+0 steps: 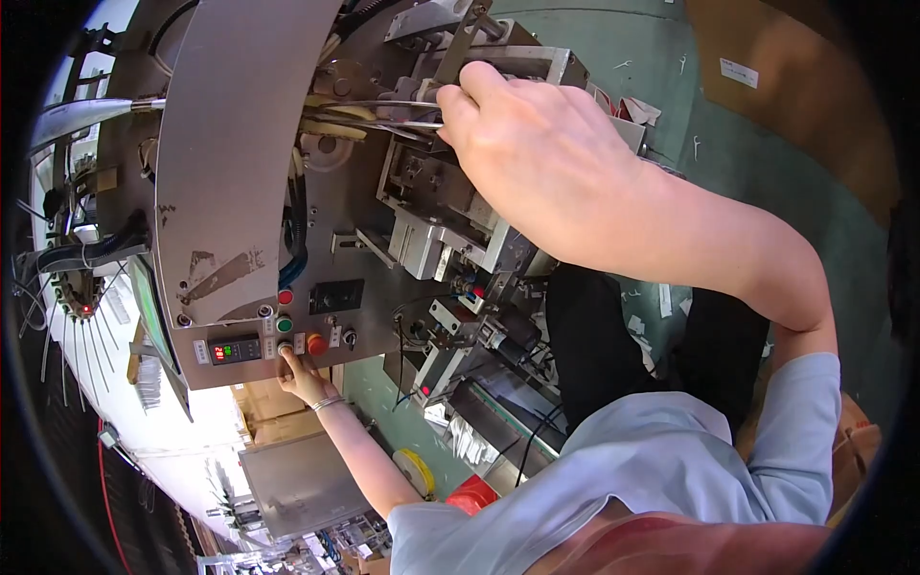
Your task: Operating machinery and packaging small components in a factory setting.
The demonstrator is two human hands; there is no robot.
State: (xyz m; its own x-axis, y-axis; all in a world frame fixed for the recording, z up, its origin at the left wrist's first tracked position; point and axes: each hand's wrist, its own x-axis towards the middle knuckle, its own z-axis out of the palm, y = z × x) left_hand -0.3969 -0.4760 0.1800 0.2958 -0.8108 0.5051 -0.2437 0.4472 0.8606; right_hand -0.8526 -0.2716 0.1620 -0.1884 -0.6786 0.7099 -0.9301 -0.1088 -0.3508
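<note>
My left hand [307,385] reaches to the machine's control panel, one fingertip stretched out against a small push button [285,348]. It holds nothing. A green button [284,325] and a red button [286,297] sit above it, and a red mushroom knob [317,344] is just to the right. My right hand [537,134] is closed over the machine's metal frame, with thumb and fingers pinching a slim two-pronged metal tool [388,104]. The tool's prongs point left, toward yellowish tube-like parts [335,126]. Its exact kind is unclear.
A digital display [235,350] glows red and green on the panel. Metal mechanisms [450,192] and cables fill the middle. White scraps lie on the green floor [671,144]. A brown cardboard box [795,105] stands at upper right, and a yellow tape roll [414,470] lies below.
</note>
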